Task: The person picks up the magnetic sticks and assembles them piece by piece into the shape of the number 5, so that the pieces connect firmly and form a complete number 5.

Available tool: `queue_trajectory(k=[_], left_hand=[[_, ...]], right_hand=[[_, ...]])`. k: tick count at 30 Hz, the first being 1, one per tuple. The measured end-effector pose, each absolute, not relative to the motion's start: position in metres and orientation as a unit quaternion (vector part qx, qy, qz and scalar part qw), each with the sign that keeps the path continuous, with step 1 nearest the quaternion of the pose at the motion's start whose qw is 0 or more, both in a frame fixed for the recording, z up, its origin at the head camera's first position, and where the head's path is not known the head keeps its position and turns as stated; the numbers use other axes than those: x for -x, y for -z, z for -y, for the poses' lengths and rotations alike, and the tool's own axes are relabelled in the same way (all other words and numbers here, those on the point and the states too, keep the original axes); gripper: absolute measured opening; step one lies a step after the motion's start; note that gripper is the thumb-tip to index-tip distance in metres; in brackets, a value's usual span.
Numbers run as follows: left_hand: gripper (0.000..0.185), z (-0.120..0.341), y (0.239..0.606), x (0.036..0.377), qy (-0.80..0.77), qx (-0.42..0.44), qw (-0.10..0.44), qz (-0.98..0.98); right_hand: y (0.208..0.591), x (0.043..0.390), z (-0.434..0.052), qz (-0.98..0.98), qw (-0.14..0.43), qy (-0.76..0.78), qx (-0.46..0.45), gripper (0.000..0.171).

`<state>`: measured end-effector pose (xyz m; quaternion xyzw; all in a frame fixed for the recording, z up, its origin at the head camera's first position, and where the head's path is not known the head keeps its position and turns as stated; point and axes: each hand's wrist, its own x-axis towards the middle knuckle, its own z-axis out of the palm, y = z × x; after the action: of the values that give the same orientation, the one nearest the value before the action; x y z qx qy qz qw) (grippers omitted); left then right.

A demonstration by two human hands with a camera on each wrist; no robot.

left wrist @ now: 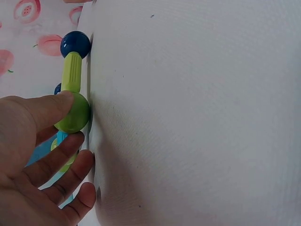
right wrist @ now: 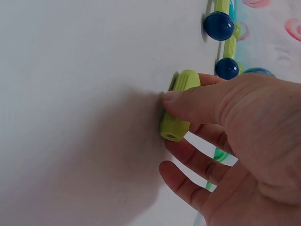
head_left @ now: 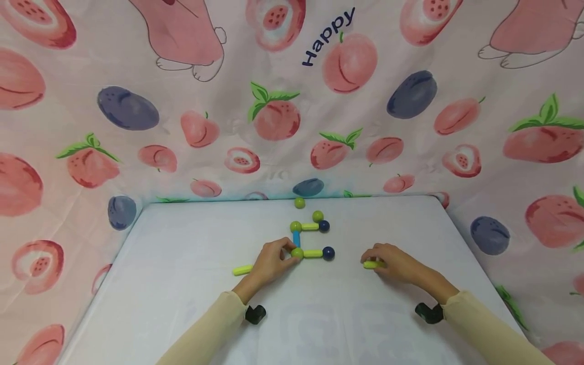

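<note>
Fingers of left hand (head_left: 269,263) pinching one green ball (head_left: 297,253); right hand (head_left: 392,262) gripping one green rod (head_left: 371,264).

Blue rod (head_left: 296,238) in head view partly covered by left hand (head_left: 270,262); in left wrist view only slivers visible behind fingers (left wrist: 56,160). Green rod (head_left: 371,264) under right hand (head_left: 393,263) mostly covered in head view. Loose green rod (head_left: 242,269): 1 end hidden behind left hand. Right wrist view: top green rod (right wrist: 222,5) cut off by upper edge. Both forearms cut by bottom edge.
</note>
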<state>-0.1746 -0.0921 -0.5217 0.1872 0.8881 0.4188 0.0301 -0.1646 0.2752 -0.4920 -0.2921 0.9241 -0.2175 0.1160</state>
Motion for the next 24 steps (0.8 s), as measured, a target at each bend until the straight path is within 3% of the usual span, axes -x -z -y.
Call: queue_trajectory(k=[24], left_hand=[[0.021,0.0923,0.5249,0.1758,-0.416,-0.185,0.03,-0.89]], right_hand=[[0.4901,0.1549,-0.2702,-0.931,0.13,0.257,0.225,0.033]])
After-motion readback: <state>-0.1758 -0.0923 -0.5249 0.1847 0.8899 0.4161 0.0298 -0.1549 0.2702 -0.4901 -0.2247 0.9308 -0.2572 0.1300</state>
